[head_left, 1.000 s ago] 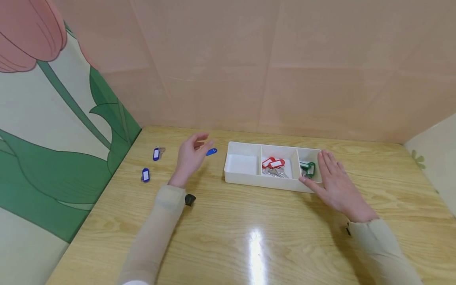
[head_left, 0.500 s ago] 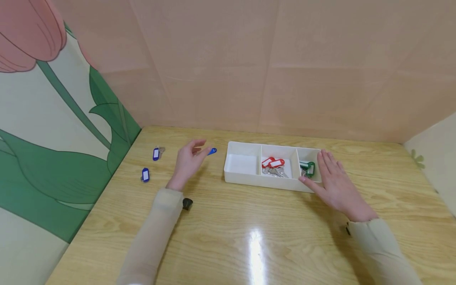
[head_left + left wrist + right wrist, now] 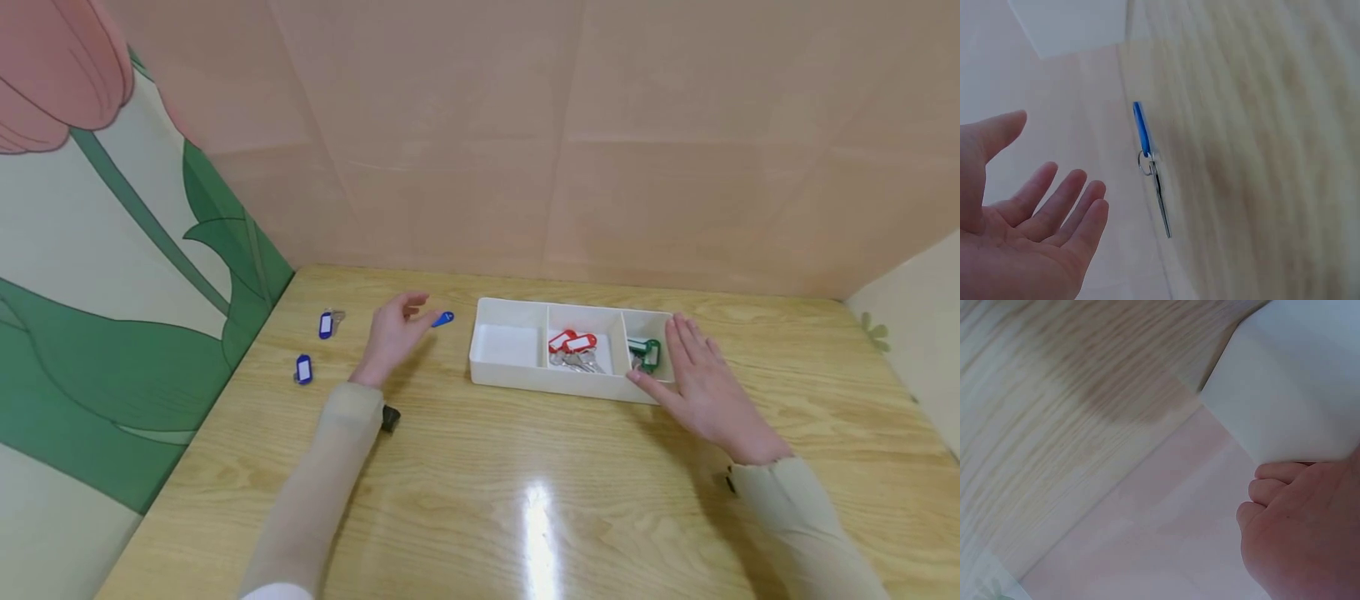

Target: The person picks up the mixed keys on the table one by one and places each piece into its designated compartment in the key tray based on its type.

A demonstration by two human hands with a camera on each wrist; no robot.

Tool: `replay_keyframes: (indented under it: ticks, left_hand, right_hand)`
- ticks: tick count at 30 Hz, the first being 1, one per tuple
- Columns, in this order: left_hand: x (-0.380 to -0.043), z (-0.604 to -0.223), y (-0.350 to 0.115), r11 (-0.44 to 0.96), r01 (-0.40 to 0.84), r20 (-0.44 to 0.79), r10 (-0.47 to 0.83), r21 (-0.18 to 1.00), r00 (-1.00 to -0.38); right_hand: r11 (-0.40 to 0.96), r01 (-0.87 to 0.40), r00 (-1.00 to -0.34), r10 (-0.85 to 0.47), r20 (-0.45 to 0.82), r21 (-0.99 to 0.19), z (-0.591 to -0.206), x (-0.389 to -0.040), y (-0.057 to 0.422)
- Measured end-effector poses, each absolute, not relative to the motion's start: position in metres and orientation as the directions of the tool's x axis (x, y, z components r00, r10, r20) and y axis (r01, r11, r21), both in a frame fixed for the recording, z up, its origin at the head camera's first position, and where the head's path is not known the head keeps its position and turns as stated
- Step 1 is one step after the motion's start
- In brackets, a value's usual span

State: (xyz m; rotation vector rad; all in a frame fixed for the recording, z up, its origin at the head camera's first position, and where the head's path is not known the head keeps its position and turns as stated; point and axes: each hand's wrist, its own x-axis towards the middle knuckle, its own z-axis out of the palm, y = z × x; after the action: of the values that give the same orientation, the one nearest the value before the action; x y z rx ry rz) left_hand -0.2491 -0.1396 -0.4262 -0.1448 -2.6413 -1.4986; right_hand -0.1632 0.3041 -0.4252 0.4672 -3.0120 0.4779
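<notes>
My left hand [image 3: 393, 337] hovers close over a blue key tag [image 3: 444, 318], its thumb and fingers spread apart. In the left wrist view the tag is joined by a ring to a metal key [image 3: 1160, 199], and the fingers [image 3: 1088, 219] stand apart from both. My right hand [image 3: 707, 390] rests on the right end of a white three-compartment tray [image 3: 540, 381], fingers straight along the end and thumb at the front rim. Red key tags [image 3: 580, 342] with keys lie in the middle compartment. Green key tags [image 3: 652, 357] lie in the right one, partly hidden by the hand.
Two more blue key tags lie at the table's left: an upper tag [image 3: 326, 324] with a key and a lower tag [image 3: 303, 369]. Behind the wooden table [image 3: 480, 483] rises a pinkish wall covering [image 3: 525, 167]; a tulip-patterned panel [image 3: 165, 333] borders the left side.
My left hand has come slightly down and left beside the blue key tag, with more of the tag showing past the thumb. The right hand keeps its place on the tray.
</notes>
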Motion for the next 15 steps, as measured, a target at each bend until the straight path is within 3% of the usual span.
replay_keyframes:
  ticks: [15]
  left_hand:
    - [-0.278, -0.432, -0.136, 0.568, 0.130, 0.088, 0.102, 0.812, -0.991]
  right_hand:
    - [0.909, -0.295, -0.955, -0.279, 0.096, -0.295, -0.423, -0.161, 0.303]
